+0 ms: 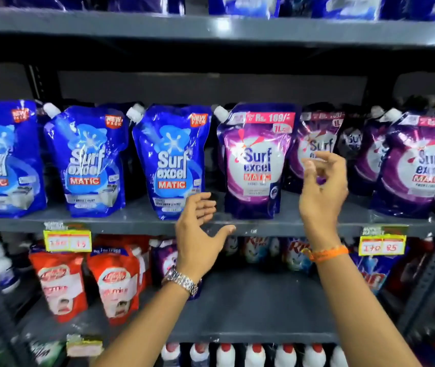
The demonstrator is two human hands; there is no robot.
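Note:
Blue detergent pouches [170, 160] and purple detergent pouches [254, 160] stand upright in a row on the grey middle shelf [131, 225]. My left hand [200, 231], with a metal watch on the wrist, hovers in front of the shelf edge between the nearest blue pouch and the nearest purple pouch, fingers relaxed and holding nothing. My right hand [322, 189], with an orange band on the wrist, is raised in front of a second purple pouch [317, 144], fingers loosely curled and holding nothing. Neither hand touches a pouch.
Further purple pouches [417, 165] stand at the right. Below are red refill pouches [115, 282], other packs and yellow price tags [67, 241]. White bottles with red caps [256, 356] line the bottom. A top shelf [211, 30] holds blue packs.

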